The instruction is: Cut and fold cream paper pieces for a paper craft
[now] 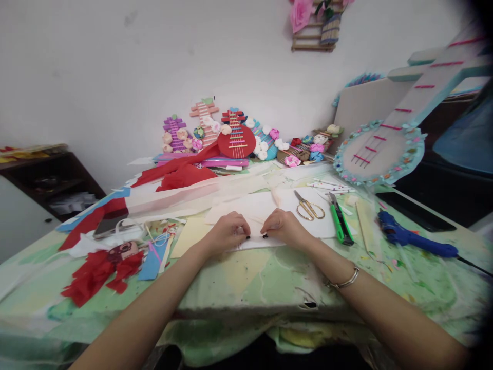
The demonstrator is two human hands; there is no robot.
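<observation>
Both my hands rest close together on a white paper sheet (pixel 265 208) in the middle of the table. My left hand (pixel 227 231) is curled, its fingertips pinching the sheet's near edge. My right hand (pixel 283 227) is curled the same way, pinching the same edge a few centimetres to the right; a thin bracelet sits on that wrist. A pale yellow sheet (pixel 190 234) lies under the white one at the left.
Gold scissors (pixel 308 208), a green utility knife (pixel 339 221) and a blue glue gun (pixel 412 237) lie to the right. Red paper scraps (pixel 96 272) and a phone (pixel 110 223) lie left. Small paper lutes (pixel 235 134) line the wall; a large one (pixel 379 151) leans right.
</observation>
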